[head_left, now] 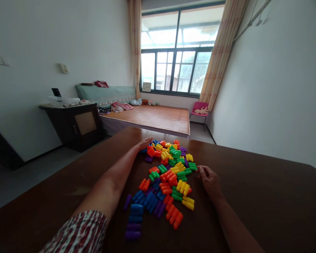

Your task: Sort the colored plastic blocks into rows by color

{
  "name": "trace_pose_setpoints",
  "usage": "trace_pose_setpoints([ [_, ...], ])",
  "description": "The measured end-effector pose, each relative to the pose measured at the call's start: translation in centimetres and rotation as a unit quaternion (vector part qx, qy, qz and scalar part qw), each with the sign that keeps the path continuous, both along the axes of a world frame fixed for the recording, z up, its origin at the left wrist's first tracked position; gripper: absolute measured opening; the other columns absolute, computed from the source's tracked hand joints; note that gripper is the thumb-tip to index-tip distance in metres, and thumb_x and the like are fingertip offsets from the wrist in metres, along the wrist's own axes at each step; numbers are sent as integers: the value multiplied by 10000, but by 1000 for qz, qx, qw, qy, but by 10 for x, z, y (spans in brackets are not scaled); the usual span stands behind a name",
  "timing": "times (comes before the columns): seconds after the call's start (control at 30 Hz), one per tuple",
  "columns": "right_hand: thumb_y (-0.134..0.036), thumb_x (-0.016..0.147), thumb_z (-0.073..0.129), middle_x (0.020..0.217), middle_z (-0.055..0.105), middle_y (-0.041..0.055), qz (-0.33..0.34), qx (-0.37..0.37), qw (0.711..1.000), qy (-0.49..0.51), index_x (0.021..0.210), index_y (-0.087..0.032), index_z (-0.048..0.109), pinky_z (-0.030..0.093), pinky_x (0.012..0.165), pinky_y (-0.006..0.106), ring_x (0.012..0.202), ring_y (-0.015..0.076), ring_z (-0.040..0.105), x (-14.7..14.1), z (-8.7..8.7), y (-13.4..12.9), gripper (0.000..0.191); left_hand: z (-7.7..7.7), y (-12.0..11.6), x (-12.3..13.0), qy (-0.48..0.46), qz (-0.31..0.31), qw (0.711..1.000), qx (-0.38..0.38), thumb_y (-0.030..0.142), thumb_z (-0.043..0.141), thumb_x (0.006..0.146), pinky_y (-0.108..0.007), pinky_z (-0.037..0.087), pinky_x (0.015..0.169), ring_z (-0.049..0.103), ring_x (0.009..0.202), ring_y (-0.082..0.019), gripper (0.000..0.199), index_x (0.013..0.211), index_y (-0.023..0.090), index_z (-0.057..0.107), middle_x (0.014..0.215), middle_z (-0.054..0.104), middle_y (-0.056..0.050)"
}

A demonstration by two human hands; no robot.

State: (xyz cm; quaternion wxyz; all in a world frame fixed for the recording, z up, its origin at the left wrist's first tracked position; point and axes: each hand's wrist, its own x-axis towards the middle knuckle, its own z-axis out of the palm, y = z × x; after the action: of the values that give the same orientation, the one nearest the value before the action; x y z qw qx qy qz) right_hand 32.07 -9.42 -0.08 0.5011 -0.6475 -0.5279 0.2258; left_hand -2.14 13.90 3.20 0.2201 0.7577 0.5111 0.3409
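The left hand (145,142) reaches to the far left edge of the pile of colorful plastic pieces (171,175) on the brown desk (247,182), its grip impossible to make out, while the right hand (207,175) sits low over the desk just right of the pile, thumb and fingertips drawn close together near a green piece (192,166). Nearest the camera, a short column of blue pieces (136,213) and purple pieces (133,231) lies at the pile's left.
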Motion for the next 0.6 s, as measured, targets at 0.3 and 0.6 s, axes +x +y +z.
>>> trace_pose_setpoints([
  [0.3, -596, 811, 487, 924, 730, 100, -17, 8, 999, 30, 1003, -198, 653, 519, 654, 343, 675, 226, 658, 1, 0, 0, 472, -5, -48, 31, 1, -204, 978, -45, 645, 543, 793, -341, 397, 1058, 549, 1209, -228, 598, 1214, 230, 634, 1294, 614, -55],
  [0.6, -609, 784, 476, 933, 721, 128, -48, 46, 994, 85, 1008, -154, 645, 533, 632, 341, 669, 215, 644, 1, 2, 5, 534, 13, -139, 76, 31, -275, 960, -45, 597, 473, 861, -332, 378, 1075, 534, 1217, -219, 533, 1218, 234, 632, 1310, 606, -34],
])
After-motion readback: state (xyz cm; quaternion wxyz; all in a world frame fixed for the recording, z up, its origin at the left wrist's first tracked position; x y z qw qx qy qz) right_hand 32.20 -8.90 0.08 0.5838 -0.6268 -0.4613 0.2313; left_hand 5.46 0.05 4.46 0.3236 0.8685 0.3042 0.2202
